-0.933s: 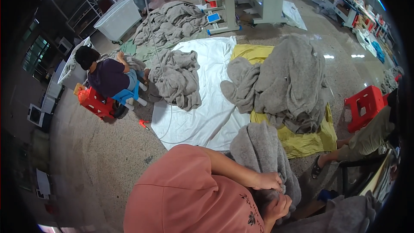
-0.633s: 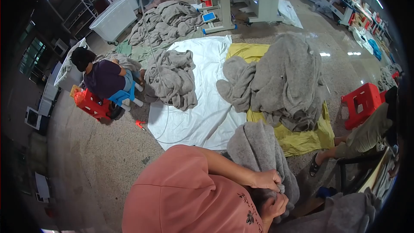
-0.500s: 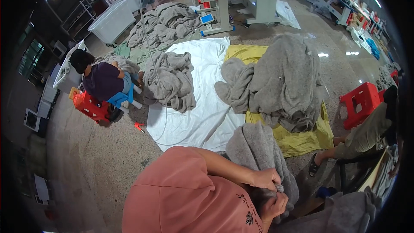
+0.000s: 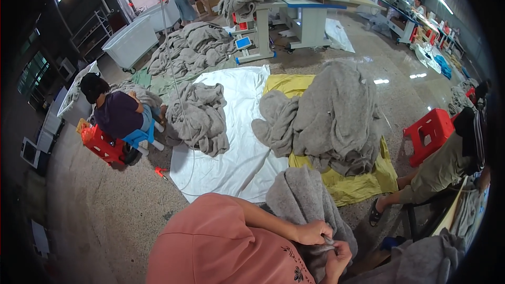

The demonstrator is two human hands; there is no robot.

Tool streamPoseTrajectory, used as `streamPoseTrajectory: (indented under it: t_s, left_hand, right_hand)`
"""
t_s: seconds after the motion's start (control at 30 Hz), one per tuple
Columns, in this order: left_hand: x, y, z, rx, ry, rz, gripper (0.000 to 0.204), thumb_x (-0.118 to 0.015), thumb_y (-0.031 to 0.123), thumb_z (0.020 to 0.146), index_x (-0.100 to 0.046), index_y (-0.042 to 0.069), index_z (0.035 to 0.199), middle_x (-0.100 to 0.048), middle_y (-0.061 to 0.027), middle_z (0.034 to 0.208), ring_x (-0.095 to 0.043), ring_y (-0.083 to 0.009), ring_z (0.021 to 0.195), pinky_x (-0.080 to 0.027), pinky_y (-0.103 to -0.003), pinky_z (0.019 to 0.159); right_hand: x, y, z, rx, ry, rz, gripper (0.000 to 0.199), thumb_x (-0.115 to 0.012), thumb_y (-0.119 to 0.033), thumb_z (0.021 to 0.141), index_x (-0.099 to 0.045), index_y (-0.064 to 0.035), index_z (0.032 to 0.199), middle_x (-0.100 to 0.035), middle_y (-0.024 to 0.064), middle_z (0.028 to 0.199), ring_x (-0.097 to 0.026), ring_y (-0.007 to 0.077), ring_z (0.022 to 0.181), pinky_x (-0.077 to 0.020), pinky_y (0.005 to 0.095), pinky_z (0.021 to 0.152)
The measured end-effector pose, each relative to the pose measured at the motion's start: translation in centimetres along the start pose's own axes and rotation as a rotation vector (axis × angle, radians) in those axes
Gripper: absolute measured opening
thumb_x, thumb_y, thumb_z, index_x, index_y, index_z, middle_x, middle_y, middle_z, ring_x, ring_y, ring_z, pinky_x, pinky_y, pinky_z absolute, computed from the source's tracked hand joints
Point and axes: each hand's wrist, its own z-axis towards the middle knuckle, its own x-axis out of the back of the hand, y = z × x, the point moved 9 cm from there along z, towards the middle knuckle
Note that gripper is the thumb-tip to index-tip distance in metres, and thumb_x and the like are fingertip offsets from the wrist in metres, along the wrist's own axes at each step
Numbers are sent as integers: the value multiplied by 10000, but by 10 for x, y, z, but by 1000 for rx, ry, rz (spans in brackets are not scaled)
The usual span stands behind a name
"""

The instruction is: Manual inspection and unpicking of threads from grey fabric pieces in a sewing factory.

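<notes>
A piece of grey fleece fabric [image 4: 302, 194] hangs over my lap and down in front of me, in the lower middle of the picture. My left hand [image 4: 314, 232] pinches a small fold at its edge. Just below and to the right, my right hand [image 4: 338, 259] grips the same edge, fingers curled and thumb pressed in. Only a short bit of cloth shows between the two hands. Whether anything small is held within the pinch cannot be made out.
Large grey fleece heaps lie on a yellow sheet [image 4: 347, 188] and a white sheet [image 4: 239, 173] ahead. A person [image 4: 118, 110] sits at left; another person's leg [image 4: 428, 181] shows at right beside a red stool [image 4: 428, 134]. More grey cloth [image 4: 421, 257] lies close by, lower right.
The view has tilted up, so the surroundings sit lower in the picture. Both hands still grip the fabric's edge, with slightly more cloth showing between them.
</notes>
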Motion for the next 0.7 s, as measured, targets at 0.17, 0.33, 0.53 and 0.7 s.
streamPoseTrajectory:
  t_s: [0.17,0.33,0.53,0.7]
  left_hand:
    - [-1,3,-3,-74,11,39,87,-546,-10,607,-547,-5,695,-549,-129,639,-549,-239,608,-400,-316,558]
    - [-2,9,-6,-123,19,82,87,-514,-36,607,-530,-5,687,-539,-135,664,-542,-276,651,-403,-324,578]
    - [-2,17,-5,-158,13,122,60,-495,-42,619,-502,-5,666,-515,-137,670,-523,-307,672,-399,-350,581]
    - [-4,22,-7,-322,37,353,102,-490,-44,637,-511,16,717,-490,-118,689,-515,-316,675,-406,-369,581]
  right_hand:
    - [-10,-6,6,-18,-62,-68,138,-439,104,610,-504,33,709,-502,10,619,-434,82,530,-345,207,473]
    - [-25,-32,-4,25,-212,-212,92,-513,-50,765,-499,35,735,-434,-16,588,-362,81,537,-323,239,458]
    - [-29,-37,-13,-112,-113,-122,147,-532,-108,797,-513,25,735,-429,-25,580,-359,72,530,-327,230,458]
    - [-17,-11,-14,47,140,-74,194,-553,-167,814,-541,21,769,-546,75,581,-430,79,515,-372,246,451]
